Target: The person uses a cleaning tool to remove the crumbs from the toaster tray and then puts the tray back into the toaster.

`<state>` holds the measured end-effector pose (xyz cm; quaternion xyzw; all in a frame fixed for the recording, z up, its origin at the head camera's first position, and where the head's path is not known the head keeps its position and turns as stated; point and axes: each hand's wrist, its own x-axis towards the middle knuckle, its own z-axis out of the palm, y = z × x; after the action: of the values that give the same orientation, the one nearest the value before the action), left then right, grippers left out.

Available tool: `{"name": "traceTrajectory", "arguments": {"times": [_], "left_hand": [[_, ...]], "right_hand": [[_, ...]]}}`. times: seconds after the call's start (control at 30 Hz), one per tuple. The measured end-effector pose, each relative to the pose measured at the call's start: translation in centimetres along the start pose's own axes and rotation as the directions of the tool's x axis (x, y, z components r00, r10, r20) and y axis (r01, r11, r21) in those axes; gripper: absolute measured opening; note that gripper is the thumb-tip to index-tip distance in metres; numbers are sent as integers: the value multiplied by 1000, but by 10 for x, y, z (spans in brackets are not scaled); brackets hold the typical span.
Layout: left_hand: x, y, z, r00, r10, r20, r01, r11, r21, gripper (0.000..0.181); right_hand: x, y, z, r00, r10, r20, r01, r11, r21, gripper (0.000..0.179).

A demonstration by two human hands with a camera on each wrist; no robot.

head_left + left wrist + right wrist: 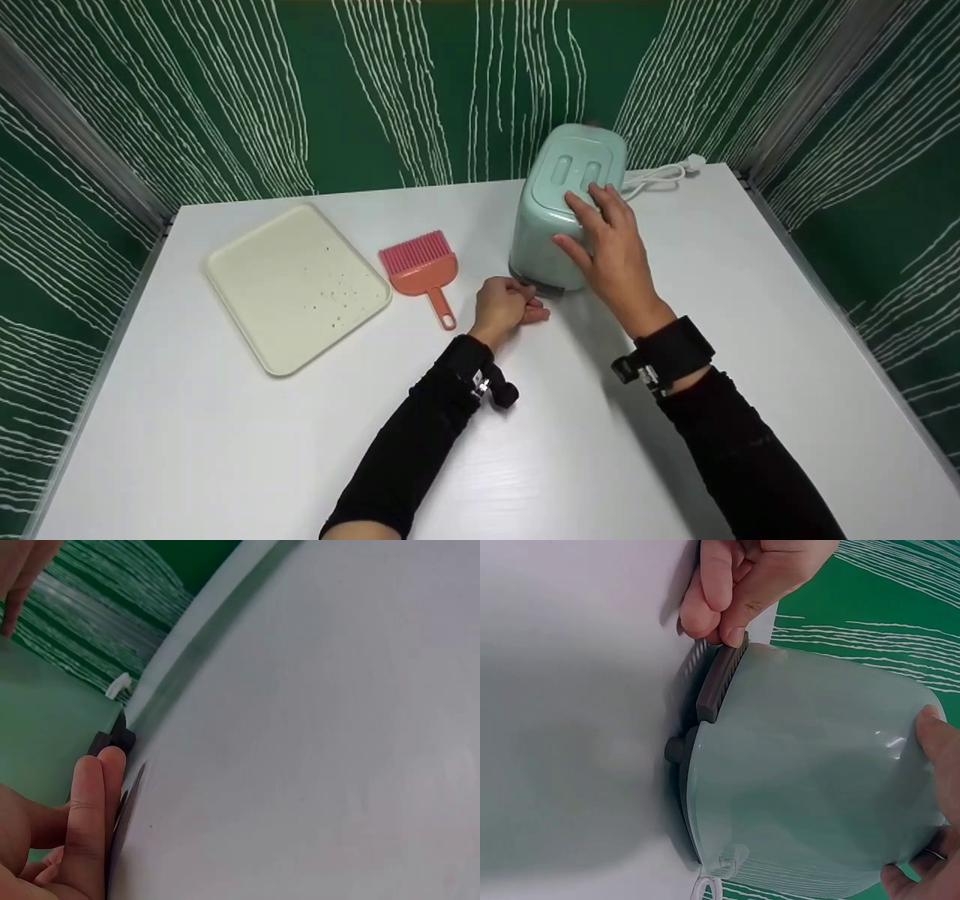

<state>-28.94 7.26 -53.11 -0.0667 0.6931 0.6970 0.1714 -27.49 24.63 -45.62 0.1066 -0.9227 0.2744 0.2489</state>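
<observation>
A mint-green toaster (pixel 551 232) with a lid on top stands at the back of the white table. At its base, my left hand (pixel 501 309) pinches the end of the dark crumb tray (pixel 724 682) between thumb and fingers. The crumb tray lies flush along the toaster's lower edge in the right wrist view. My right hand (pixel 616 251) rests on the toaster's upper end with its fingers spread, the thumb apart from them. In the left wrist view, the left hand's fingers (pixel 88 814) lie low, close to the tabletop.
A white cord with a plug (pixel 694 163) lies behind the toaster. Left of it is a brush (pixel 420 276) with pink bristles and an orange handle. Farther left lies a cream tray (pixel 277 277) with dark crumbs scattered on it. Green patterned panels (pixel 360 97) enclose the table's back and sides.
</observation>
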Motion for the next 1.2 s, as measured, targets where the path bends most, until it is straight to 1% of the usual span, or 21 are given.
{"name": "traceTrajectory", "arguments": {"times": [0.1, 0.2, 0.37, 0.57, 0.7, 0.83, 0.9, 0.97, 1.03, 1.13, 1.17, 1.2], "left_hand": [[1, 0, 4, 999, 24, -32, -23, 999, 28, 10], [2, 0, 7, 997, 39, -62, -33, 995, 90, 7], [2, 2, 7, 996, 38, -77, -28, 992, 123, 7], [3, 3, 7, 997, 24, -69, -16, 994, 112, 8], [4, 3, 8, 999, 12, -50, -5, 992, 123, 10], [0, 4, 4, 999, 32, -34, -27, 989, 146, 14], [-1, 5, 1, 998, 59, -25, -54, 982, 179, 18], [-3, 6, -2, 996, 89, -9, -84, 969, 231, 24], [-6, 9, -6, 993, 120, 15, -119, 947, 297, 29], [-10, 16, -13, 984, 172, 53, -178, 897, 405, 35], [-12, 19, -15, 979, 194, 66, -203, 873, 444, 36], [-13, 22, -18, 972, 221, 77, -230, 843, 487, 37]], "right_hand": [[0, 0, -1, 1000, -2, -4, 2, 1000, -7, 57], [0, 0, 0, 1000, 3, 0, -3, 1000, -4, 57], [-1, -2, 1, 1000, 1, -7, -1, 1000, 1, 57], [0, -1, 1, 1000, 1, -17, -1, 1000, -2, 57], [0, 1, 2, 1000, 3, -13, -3, 1000, -14, 58], [0, -2, 3, 1000, 7, -7, -7, 1000, -15, 58], [-1, -3, 3, 1000, 11, -2, -11, 1000, -9, 58], [-1, -3, 3, 1000, 13, 4, -13, 1000, 1, 58], [-1, -2, 4, 1000, 13, 9, -13, 1000, 4, 58], [-2, 2, 4, 1000, 4, 19, -4, 1000, -5, 59], [-2, 4, 4, 1000, -1, 23, 2, 1000, -9, 60], [-2, 5, 3, 1000, -6, 26, 6, 1000, -14, 60]]}}
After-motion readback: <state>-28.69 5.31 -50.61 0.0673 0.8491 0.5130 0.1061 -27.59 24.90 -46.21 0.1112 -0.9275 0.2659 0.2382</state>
